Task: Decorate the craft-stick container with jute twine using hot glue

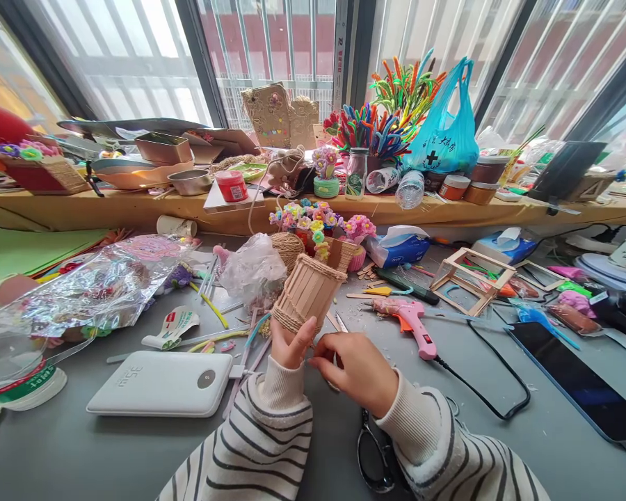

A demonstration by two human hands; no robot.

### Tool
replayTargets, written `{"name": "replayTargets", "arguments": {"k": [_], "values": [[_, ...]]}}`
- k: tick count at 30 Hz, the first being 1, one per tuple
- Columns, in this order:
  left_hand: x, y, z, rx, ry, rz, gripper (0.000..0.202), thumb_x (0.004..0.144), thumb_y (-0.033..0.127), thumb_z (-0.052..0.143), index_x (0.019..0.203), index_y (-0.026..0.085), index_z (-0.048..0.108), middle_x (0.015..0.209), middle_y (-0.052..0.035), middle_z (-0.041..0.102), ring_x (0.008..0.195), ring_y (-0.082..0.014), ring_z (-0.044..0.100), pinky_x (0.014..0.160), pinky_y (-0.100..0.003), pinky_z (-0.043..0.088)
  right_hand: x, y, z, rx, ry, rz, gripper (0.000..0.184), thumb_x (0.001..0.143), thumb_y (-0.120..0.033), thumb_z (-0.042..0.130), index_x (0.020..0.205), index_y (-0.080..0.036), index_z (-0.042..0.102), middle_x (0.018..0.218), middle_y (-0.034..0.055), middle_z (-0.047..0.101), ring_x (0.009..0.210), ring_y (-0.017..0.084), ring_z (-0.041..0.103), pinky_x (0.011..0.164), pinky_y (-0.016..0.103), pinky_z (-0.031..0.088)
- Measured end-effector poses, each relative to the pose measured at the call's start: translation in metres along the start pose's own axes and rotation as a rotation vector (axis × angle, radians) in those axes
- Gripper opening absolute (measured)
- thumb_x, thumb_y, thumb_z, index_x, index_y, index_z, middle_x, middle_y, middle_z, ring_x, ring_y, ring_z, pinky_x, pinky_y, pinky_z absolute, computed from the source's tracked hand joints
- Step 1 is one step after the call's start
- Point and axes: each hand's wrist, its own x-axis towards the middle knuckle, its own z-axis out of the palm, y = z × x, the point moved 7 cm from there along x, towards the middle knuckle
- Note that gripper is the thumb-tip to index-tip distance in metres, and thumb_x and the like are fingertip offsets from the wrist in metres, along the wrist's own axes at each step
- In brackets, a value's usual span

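Holding a twine-banded wooden cup (pixel 309 292) over a cluttered grey table (pixel 151 452)

On the head feed, I have the wooden cup near the middle of my picture, tilted, with its upper end leaning off to the right. Bands of twine ring it near both ends. The left hand (pixel 291 346) is closed on its lower end, the thumb pressed along the side. The right hand (pixel 357 367) is just beside that end, its fingers curled and the tips drawn close to the thumb; I cannot tell from here whether anything is pinched between them.

Directly behind the cup I see a ball of twine (pixel 286 248) and a cluster of fuzzy flowers (pixel 305 219). To the right, a pink glue gun (pixel 400 321) lies on the table with its black cable looping away, a wooden frame (pixel 495 280) beyond it and a dark phone (pixel 579 379) farther right. On my left are a white power bank (pixel 159 384) and a crumpled clear bag (pixel 255 268). Along the ledge (pixel 109 214) stand colourful fuzzy stems (pixel 370 132) and a blue carrier bag (pixel 445 132).
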Motion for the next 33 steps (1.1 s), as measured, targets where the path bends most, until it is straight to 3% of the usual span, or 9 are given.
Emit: {"name": "replayTargets", "arguments": {"k": [4,8,15,18,20,23,26,29,33], "values": [[-0.003,0.006,0.002,-0.107,0.016,-0.069,0.069,0.056,0.029,0.070,0.117,0.024,0.039,0.110,-0.0073,0.056,0.096,-0.0219,0.056,0.072,-0.029,0.050,0.002,0.012,-0.001,-0.096,-0.018,0.068,0.013,0.075,-0.026,0.053,0.071,-0.018,0.063,0.069,0.0022,0.065,0.061,0.013,0.055,0.056,0.022,0.035],[-0.007,0.024,0.007,-0.198,0.007,-0.008,0.070,0.058,0.026,0.068,0.121,0.026,0.037,0.113,-0.0084,0.054,0.096,-0.0221,0.057,0.071,-0.027,0.052,0.005,0.033,-0.015,-0.170,0.060,0.194,0.015,0.073,-0.026,0.054,0.064,-0.018,0.061,0.067,0.0056,0.065,0.062,0.016,0.056,0.055,0.025,0.035],[-0.010,0.034,0.014,-0.193,-0.047,0.023,0.071,0.062,0.026,0.065,0.125,0.027,0.032,0.112,-0.0080,0.057,0.096,-0.0220,0.058,0.070,-0.026,0.052,0.007,0.052,-0.050,-0.014,0.246,0.223,0.023,0.082,-0.031,0.040,0.075,-0.015,0.054,0.063,0.0042,0.061,0.059,0.013,0.058,0.057,0.026,0.044],[-0.010,0.035,0.013,-0.149,-0.058,0.054,0.073,0.062,0.029,0.065,0.126,0.029,0.030,0.116,-0.0067,0.054,0.100,-0.0233,0.055,0.074,-0.030,0.051,0.006,0.049,-0.062,0.353,0.389,0.081,0.029,0.082,-0.035,0.039,0.102,-0.015,0.046,0.096,0.0093,0.060,0.078,0.014,0.061,0.061,0.025,0.049],[-0.009,0.035,0.010,-0.127,-0.048,0.087,0.074,0.061,0.031,0.066,0.125,0.030,0.030,0.121,-0.0064,0.050,0.104,-0.0247,0.053,0.079,-0.033,0.049,0.005,0.050,-0.064,0.502,0.437,0.020,0.054,0.076,-0.032,0.049,0.123,-0.019,0.028,0.123,0.0130,0.044,0.095,0.016,0.056,0.069,0.028,0.050],[-0.008,0.031,0.006,-0.072,-0.011,0.136,0.074,0.059,0.033,0.067,0.123,0.025,0.030,0.122,-0.0103,0.046,0.105,-0.0265,0.051,0.087,-0.038,0.044,0.005,0.061,-0.062,0.385,0.439,0.131,0.080,0.070,-0.028,0.055,0.133,-0.019,0.007,0.130,0.0161,0.034,0.091,0.017,0.055,0.072,0.033,0.050],[-0.011,0.032,0.006,0.037,0.034,0.227,0.073,0.057,0.029,0.070,0.116,0.021,0.029,0.118,-0.0117,0.046,0.107,-0.0248,0.049,0.091,-0.038,0.041,0.000,0.061,-0.071,0.179,0.532,0.196,0.065,0.072,-0.033,0.054,0.128,-0.014,0.028,0.108,0.0133,0.048,0.068,0.013,0.053,0.068,0.035,0.048],[-0.018,0.035,0.012,0.140,0.038,0.303,0.071,0.054,0.024,0.071,0.110,0.022,0.027,0.118,-0.0114,0.043,0.107,-0.0230,0.048,0.088,-0.035,0.042,-0.006,0.044,-0.084,0.153,0.605,0.093,0.036,0.076,-0.043,0.048,0.098,-0.016,0.057,0.095,0.0082,0.050,0.064,0.011,0.048,0.062,0.029,0.046],[-0.027,0.037,0.022,0.281,-0.008,0.350,0.074,0.050,0.021,0.070,0.111,0.021,0.028,0.117,-0.0129,0.041,0.105,-0.0250,0.049,0.080,-0.034,0.047,-0.012,0.022,-0.093,0.231,0.610,-0.043,0.034,0.071,-0.047,0.055,0.092,-0.020,0.058,0.099,0.0061,0.050,0.085,0.015,0.050,0.068,0.027,0.046]]}}
